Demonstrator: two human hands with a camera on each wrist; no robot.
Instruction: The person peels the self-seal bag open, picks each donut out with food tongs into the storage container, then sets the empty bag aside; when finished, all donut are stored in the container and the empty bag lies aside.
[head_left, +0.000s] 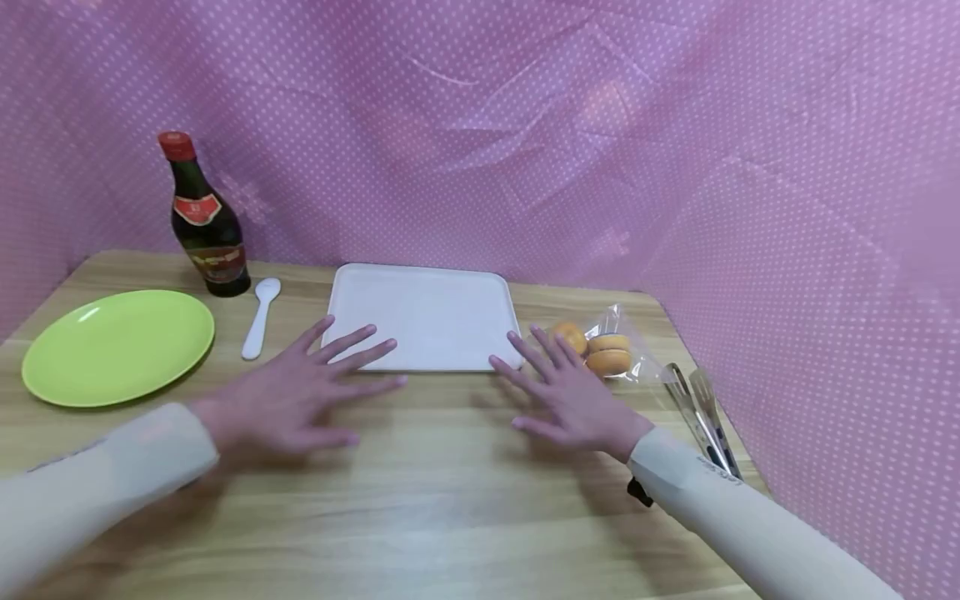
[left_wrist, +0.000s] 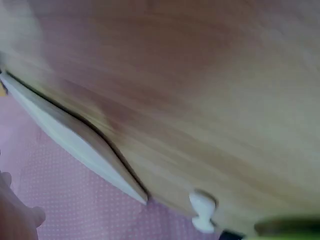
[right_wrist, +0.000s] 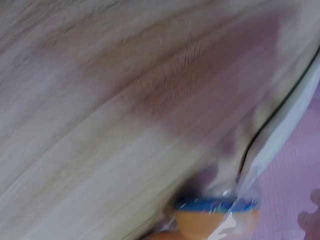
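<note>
Bag (head_left: 642, 357) near the right hand (head_left: 576, 402) holds buns (head_left: 609, 360).

Pink dotted cloth (head_left: 495, 158) behind wooden table (head_left: 450, 500)

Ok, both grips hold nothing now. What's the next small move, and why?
I'd probably ease the right grip slightly forward and to its right, toward the bagged buns. Its fingers are spread and hold nothing, and the bag appears close beside them in the head view. The left grip is farther off, near the other side of the white tray.
</note>
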